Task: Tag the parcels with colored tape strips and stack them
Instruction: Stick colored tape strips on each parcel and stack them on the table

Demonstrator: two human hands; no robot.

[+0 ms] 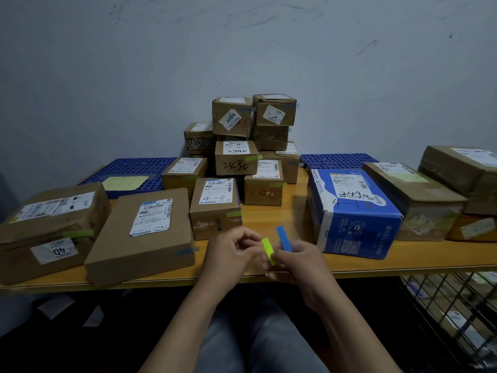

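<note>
Tagging step: yellow strip and blue strip are held in the right hand; left hand is pinched narrow beside them. Parcels are spread on the bench, stack at 12 o'clock. Next, one strip likely needs peeling off.

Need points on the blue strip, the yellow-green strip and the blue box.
blue strip (284, 238), head view, middle of the strip above the right hand's fingers
yellow-green strip (268, 250), head view, middle of the strip between the hands
blue box (357, 232), head view, blue front face
</note>
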